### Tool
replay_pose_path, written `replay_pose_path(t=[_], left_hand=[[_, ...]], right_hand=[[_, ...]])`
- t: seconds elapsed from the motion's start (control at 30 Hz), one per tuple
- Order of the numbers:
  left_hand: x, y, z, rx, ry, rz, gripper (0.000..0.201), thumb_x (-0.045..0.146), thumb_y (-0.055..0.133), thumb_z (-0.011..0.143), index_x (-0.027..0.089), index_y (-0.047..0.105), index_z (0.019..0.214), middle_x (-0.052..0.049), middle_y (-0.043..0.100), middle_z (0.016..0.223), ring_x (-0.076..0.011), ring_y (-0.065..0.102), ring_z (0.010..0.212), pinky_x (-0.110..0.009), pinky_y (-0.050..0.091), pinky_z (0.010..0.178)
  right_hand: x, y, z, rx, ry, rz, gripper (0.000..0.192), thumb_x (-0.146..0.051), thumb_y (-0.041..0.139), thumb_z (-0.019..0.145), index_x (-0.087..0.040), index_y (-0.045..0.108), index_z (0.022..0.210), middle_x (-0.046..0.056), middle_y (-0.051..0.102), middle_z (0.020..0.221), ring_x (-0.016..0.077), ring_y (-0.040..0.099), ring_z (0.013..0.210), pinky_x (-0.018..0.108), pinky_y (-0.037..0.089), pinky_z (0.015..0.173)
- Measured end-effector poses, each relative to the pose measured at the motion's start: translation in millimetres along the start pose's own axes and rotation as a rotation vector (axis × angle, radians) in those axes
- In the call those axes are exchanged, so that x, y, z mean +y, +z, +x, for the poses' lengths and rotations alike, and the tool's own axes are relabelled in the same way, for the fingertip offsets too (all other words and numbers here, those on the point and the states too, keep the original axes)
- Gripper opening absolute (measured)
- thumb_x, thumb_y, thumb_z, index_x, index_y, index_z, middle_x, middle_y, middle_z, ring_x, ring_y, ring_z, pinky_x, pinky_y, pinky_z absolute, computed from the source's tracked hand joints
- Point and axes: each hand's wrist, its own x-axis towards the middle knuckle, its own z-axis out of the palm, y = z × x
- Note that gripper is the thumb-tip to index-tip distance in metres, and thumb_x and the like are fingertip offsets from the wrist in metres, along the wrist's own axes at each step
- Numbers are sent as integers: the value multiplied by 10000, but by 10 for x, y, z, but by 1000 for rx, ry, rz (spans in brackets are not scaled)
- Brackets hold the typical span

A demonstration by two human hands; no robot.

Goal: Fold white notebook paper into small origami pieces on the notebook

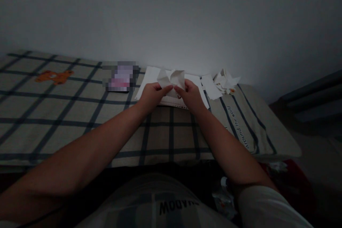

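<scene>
Both the left hand (151, 94) and the right hand (190, 94) pinch a crumpled white paper (171, 78), held between them above a white sheet (149, 78) on the checked bed (80, 114). Right of the right hand lie a paper slip (211, 87) and crumpled scraps (226, 80); left of the left hand sits a blurred pink item (121, 76).

Dim room, bare white wall (187, 14)
</scene>
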Motion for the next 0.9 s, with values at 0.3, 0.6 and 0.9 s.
replay_pose_path(t=[0.3, 0.6, 0.9], left_hand=[[45, -11, -16, 112, -63, 118, 342, 490, 818, 709, 151, 773, 732, -52, 744, 725, -190, 644, 696, -279, 424, 584], [159, -20, -35, 105, -10, 224, 240, 399, 766, 751, 161, 743, 730, -31, 744, 737, -193, 654, 719, -268, 459, 610], [116, -6, -37, 94, -2, 182, 265, 407, 769, 765, 153, 723, 707, -12, 695, 676, -155, 595, 658, -260, 423, 582]], right_hand=[[69, 32, -9, 18, -15, -108, 442, -575, 739, 835, -218, 665, 1086, -25, 597, 731, 144, 509, 640, 315, 425, 590], [-1, 68, -46, 50, -78, -265, 620, -851, 562, 826, -236, 616, 770, -2, 606, 710, 169, 531, 696, 338, 418, 656], [3, 96, -29, 59, -105, -266, 650, -878, 532, 826, -238, 587, 723, -10, 547, 677, 168, 488, 673, 341, 373, 649]])
